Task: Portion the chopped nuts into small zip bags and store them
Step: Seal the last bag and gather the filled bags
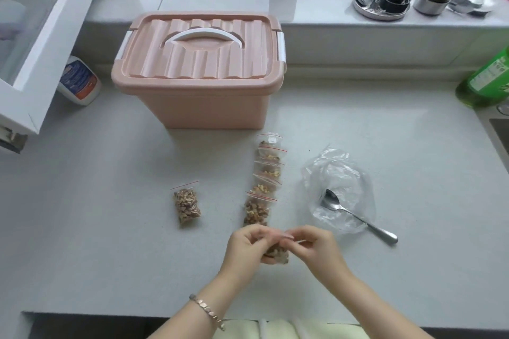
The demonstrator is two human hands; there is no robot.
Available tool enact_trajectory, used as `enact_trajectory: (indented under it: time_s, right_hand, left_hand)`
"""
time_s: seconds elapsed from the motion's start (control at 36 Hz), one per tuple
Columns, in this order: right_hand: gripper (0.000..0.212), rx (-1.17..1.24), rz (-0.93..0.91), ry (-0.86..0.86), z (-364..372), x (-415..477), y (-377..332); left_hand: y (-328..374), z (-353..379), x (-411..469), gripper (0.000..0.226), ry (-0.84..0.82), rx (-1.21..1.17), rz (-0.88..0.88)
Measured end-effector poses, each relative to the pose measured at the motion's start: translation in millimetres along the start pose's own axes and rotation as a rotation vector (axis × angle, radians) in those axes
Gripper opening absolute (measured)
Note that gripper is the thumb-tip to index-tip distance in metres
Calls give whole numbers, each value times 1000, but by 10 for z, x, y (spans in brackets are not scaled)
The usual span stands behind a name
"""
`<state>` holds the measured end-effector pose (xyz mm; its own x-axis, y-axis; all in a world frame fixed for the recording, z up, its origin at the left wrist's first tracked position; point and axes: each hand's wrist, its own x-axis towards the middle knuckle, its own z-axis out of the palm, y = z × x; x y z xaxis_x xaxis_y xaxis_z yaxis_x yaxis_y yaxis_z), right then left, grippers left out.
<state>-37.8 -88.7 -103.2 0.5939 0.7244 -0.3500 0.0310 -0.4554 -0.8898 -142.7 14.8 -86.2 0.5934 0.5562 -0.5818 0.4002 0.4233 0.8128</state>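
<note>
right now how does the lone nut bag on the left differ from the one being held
The lone bag lies flat on the counter; the held bag is pinched at its top by the left hand and right hand. The lone bag shows whole, red strip included; the held bag shows only its lower part. Both are clear bags of chopped nuts.

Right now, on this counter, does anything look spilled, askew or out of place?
Nothing looks spilled or damaged. The only oddity is that one filled zip bag lies alone, slightly tilted, left of the overlapping row of bags, rather than lined up with them. The spoon rests on the crumpled clear bag.
</note>
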Motion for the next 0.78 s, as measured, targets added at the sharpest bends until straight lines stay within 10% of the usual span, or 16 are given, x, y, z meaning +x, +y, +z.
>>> enact_trajectory:
  time_s: [0.78]
  right_hand:
    - [11, 40, -229, -1, -476, -13, -923]
  left_hand:
    - [867, 34, -310, 8, -8, -114, 56]
